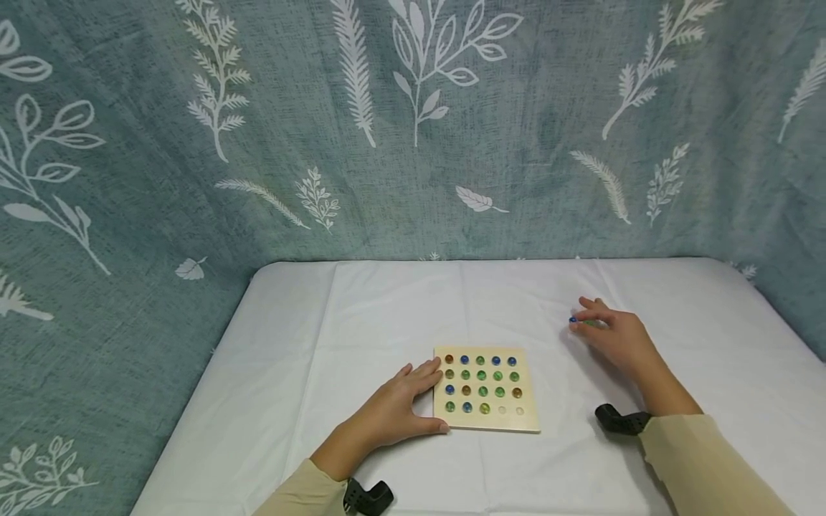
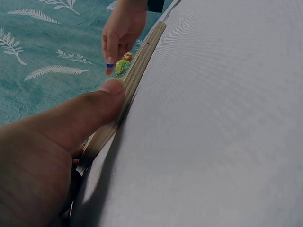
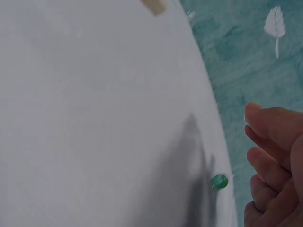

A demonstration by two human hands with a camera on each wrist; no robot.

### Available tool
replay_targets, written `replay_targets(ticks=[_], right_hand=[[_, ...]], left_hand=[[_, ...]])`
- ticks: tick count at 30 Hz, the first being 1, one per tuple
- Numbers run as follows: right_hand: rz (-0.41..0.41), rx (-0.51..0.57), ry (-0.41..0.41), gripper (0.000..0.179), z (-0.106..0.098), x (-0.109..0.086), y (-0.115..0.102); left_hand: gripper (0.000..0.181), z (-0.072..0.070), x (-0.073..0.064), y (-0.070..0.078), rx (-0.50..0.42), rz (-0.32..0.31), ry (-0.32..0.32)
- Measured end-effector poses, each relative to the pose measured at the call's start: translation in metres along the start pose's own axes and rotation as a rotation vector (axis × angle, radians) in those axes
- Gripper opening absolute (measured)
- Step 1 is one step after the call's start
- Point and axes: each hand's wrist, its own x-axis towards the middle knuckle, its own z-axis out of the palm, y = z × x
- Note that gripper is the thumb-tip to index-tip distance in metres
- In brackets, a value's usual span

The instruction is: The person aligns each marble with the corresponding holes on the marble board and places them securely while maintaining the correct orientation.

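A pale wooden board (image 1: pixel 487 421) lies flat on the white cloth, with rows of blue, green and amber marbles in its hollows. Two hollows at its front right corner hold no marble. Around the board's left side, my left hand (image 1: pixel 395 408) rests with spread fingers on the left edge and its thumb at the front edge. Farther back on the right, my right hand (image 1: pixel 616 340) pinches a small blue marble (image 1: pixel 572 319) between thumb and fingertip. A green marble (image 3: pixel 219 181) sits on the cloth near that hand.
A white cloth (image 1: pixel 361 315) covers the table. Behind and beside it hangs a blue-green curtain (image 1: pixel 290 129) with white leaf prints. Black wrist devices (image 1: pixel 621 420) are at both sleeves.
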Motion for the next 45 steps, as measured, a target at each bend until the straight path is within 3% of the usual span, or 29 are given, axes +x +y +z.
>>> replay_targets(ticks=[6,17,23,28,34,45], right_hand=[[-0.054,0.037,-0.030,0.052,0.008,-0.020,-0.025],[-0.366,-0.043,-0.106,0.012,0.047,-0.059,-0.054],[-0.464,-0.113,-0.198,0.017,0.064,-0.071,-0.064],[-0.504,-0.158,-0.252,0.014,0.072,-0.076,-0.068],[-0.493,-0.202,-0.285,0.012,0.076,-0.077,-0.069],[-0.492,-0.231,-0.292,0.009,0.079,-0.076,-0.071]], left_hand=[[0.090,0.000,0.000,0.000,0.002,-0.008,0.000],[0.090,0.000,0.000,0.001,-0.003,-0.004,-0.002],[0.089,0.000,-0.001,0.000,-0.007,-0.006,-0.002],[0.089,0.000,0.000,0.000,-0.009,-0.008,-0.007],[0.089,-0.001,-0.001,0.001,-0.007,-0.014,-0.011],[0.089,-0.001,-0.001,0.001,0.003,-0.001,-0.002]])
